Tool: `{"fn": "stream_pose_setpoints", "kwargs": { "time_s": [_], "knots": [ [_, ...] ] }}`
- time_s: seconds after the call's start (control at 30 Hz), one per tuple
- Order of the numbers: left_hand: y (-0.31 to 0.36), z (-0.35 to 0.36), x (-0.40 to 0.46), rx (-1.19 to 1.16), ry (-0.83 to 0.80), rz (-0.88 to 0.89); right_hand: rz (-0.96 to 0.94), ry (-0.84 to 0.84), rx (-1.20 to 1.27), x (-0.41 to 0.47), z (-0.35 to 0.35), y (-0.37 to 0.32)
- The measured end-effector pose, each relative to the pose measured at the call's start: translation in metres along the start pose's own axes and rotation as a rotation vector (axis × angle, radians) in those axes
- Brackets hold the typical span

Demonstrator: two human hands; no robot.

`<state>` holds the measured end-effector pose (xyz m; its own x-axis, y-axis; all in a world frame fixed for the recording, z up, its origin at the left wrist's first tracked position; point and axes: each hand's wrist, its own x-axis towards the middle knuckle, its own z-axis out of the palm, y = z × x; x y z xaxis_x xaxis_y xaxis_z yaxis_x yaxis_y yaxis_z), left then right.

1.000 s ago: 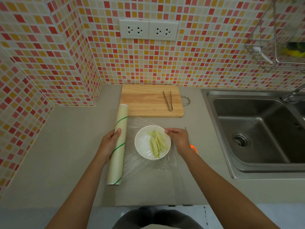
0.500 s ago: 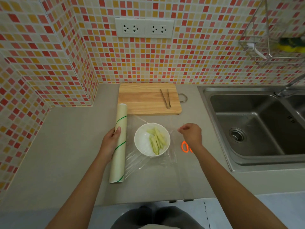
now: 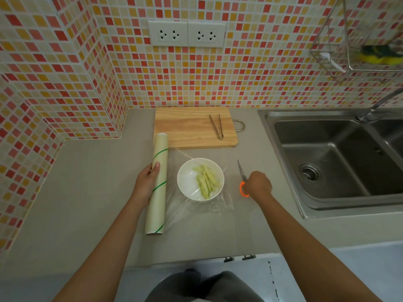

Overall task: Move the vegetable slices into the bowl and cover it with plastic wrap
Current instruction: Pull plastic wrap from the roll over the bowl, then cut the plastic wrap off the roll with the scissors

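Observation:
A white bowl (image 3: 187,188) stands on the grey counter with several pale green vegetable slices (image 3: 206,179) inside. Clear plastic wrap (image 3: 220,205) is stretched over it from the roll (image 3: 157,186) lying to its left. My left hand (image 3: 146,182) grips the roll around its middle. To the right of the bowl lie scissors (image 3: 242,177) with orange handles, blades pointing away from me. My right hand (image 3: 258,186) is curled over their handles.
A wooden cutting board (image 3: 187,127) with metal tongs (image 3: 217,128) lies behind the bowl, against the tiled wall. A steel sink (image 3: 331,158) fills the right side. A wire rack (image 3: 359,40) with a sponge hangs at the upper right.
My right hand left the bowl's rim, moved right and came down onto the scissors' orange handles. My left hand stayed on the roll.

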<state>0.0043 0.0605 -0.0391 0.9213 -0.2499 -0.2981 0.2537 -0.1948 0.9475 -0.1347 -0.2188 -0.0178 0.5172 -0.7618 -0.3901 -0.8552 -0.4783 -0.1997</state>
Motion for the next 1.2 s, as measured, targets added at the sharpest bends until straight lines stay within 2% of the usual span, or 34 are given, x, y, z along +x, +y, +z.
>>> {"fn": "stream_pose_setpoints", "kwargs": {
  "time_s": [0.13, 0.4, 0.57, 0.73, 0.93, 1.2],
  "knots": [
    [0.002, 0.001, -0.001, -0.003, 0.035, -0.002, 0.033, -0.033, 0.15, 0.001, -0.001, 0.003],
    [0.004, 0.0, -0.004, 0.004, 0.06, 0.007, 0.027, -0.2, 0.679, -0.017, -0.006, 0.005],
    [0.005, 0.0, -0.004, -0.008, 0.06, 0.02, -0.155, -0.568, 0.975, -0.087, -0.002, -0.013],
    [0.007, 0.0, -0.006, -0.033, 0.056, 0.009, -0.218, -0.841, 0.916, -0.148, 0.029, -0.011],
    [0.006, 0.001, -0.004, -0.002, 0.037, 0.015, -0.221, -0.915, 0.795, -0.178, 0.045, -0.008],
    [0.008, 0.0, -0.003, 0.009, 0.024, 0.019, -0.137, -1.007, 0.739, -0.195, 0.047, -0.001]
  ]
}}
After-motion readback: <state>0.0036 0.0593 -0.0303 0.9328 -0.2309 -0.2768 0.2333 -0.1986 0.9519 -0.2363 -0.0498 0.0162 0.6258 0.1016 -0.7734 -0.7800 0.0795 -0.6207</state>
